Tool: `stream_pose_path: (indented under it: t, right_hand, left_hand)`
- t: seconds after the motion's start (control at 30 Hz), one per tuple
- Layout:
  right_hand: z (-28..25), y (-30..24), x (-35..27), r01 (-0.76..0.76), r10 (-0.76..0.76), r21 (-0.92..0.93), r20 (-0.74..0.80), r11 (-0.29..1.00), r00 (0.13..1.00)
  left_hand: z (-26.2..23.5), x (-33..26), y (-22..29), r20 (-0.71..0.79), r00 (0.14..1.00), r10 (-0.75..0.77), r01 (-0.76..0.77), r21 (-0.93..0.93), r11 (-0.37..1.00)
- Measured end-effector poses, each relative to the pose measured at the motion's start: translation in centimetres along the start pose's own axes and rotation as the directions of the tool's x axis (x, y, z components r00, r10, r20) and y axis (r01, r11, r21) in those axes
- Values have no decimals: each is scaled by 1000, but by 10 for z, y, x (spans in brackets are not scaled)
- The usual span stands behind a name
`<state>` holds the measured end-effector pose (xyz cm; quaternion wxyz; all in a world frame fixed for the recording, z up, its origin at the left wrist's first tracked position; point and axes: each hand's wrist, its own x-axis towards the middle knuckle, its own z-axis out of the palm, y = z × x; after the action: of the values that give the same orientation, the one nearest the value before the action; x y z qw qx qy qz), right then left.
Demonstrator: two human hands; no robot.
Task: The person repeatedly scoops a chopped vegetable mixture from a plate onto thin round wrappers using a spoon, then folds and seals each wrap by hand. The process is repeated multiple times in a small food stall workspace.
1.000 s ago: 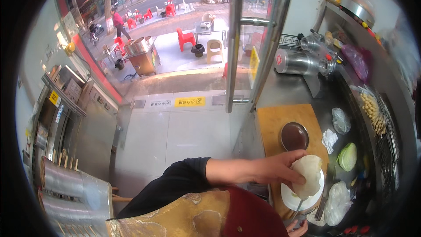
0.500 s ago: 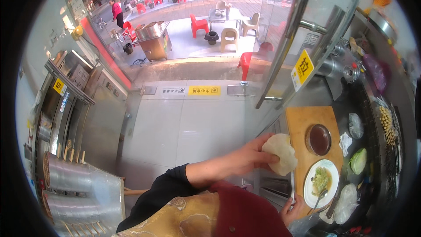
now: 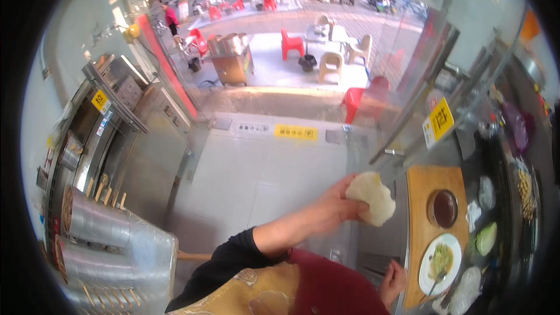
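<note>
My left hand [image 3: 337, 201] is raised over the floor just left of the counter, shut on a pale round flatbread [image 3: 371, 197] that droops from the fingers. My right hand [image 3: 392, 280] shows only partly at the lower edge, against the near side of the wooden board [image 3: 424, 182]; its grip is unclear. On the board stand a dark sauce bowl [image 3: 444, 208] and a white plate [image 3: 424, 270] with greenish shredded food and a spoon.
A cut cabbage wedge [image 3: 487, 238] and plastic bags [image 3: 466, 297] lie right of the board. A glass door with a steel handle [image 3: 408, 122] rises beyond it. Steel cabinets [image 3: 111, 128] and steel rollers [image 3: 111, 245] are on the left, with a tiled floor [image 3: 262, 181] between.
My left hand lifted the flatbread off the plate and carried it left, away from the board. The plate's greenish food is now uncovered. The view has swung left.
</note>
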<state>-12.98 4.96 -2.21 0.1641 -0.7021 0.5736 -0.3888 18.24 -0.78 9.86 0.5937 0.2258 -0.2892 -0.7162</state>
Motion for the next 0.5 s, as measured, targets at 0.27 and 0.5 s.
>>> stream_pose_path:
  t: [0.27,0.5]
  right_hand:
    - [-12,-9,49,191,-195,38,143,981,970]
    - [-38,-27,96,166,-182,159,96,973,979]
  left_hand:
    - [-1,5,-17,-103,993,63,-65,-15,998]
    - [23,18,-40,-44,999,13,-14,-4,1000]
